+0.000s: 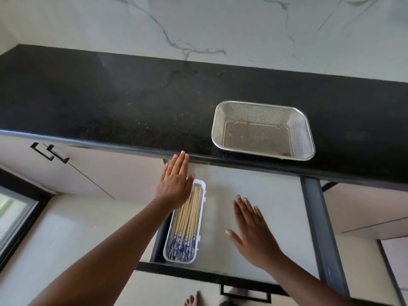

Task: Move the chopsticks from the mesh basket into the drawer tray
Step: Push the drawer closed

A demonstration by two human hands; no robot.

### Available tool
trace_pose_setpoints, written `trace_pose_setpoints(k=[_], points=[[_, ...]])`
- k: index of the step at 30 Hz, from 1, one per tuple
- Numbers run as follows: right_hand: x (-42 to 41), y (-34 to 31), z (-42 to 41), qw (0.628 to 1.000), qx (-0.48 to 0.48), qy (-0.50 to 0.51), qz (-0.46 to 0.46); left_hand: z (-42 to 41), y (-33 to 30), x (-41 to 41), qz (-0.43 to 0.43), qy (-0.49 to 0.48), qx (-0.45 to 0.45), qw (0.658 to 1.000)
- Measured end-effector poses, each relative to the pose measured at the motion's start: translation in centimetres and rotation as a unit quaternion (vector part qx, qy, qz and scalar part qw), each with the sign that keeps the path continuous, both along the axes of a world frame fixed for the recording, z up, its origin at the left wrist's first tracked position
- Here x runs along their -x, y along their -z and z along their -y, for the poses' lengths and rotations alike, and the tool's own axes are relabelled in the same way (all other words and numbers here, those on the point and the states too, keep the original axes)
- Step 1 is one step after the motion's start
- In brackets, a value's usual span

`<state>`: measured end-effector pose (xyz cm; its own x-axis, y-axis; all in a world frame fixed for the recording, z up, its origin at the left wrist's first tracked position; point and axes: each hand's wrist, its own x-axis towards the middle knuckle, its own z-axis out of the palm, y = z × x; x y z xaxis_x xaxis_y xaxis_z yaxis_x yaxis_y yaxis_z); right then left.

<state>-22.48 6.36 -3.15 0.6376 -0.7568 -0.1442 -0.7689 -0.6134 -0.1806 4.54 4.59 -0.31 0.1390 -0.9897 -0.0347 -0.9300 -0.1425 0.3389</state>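
A steel mesh basket (263, 130) stands on the black counter at the right, with no chopsticks in it. Several wooden chopsticks (187, 219) with blue patterned ends lie in a narrow white tray (199, 235) at the left side of the pulled-out drawer (260, 217). My left hand (175, 183) hovers flat and open over the tray's far end, fingertips near the counter edge. My right hand (251, 230) is flat and open over the drawer's pale floor, to the right of the tray. Neither hand holds anything.
The black counter (110, 102) runs across the view below a marble wall. The drawer has dark side rails (320, 228) and a black front handle (245, 293). Cabinet doors with black handles (49, 152) sit at the left. Bare toes (194, 299) show below the drawer.
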Motion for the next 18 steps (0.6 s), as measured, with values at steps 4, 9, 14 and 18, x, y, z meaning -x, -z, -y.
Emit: trace_pose_setpoints(k=[4,9,14,18], points=[[5.0,-1.0,-4.7,0.999,-0.029,0.012,0.003,-4.8,0.6,1.3,-0.037,0.038,0.012,0.999],[7.8,-1.2,-8.6,0.992,-0.127,-0.020,0.002,-8.0,2.1,2.1,-0.052,0.017,-0.028,0.998],[6.9,-2.0,-8.6,0.997,-0.066,-0.041,-0.012,-8.8,2.3,2.3,-0.044,0.028,-0.031,0.998],[6.3,-2.0,-8.2,0.999,-0.034,-0.024,-0.011,-9.3,2.7,2.8,-0.042,0.047,-0.028,0.998]])
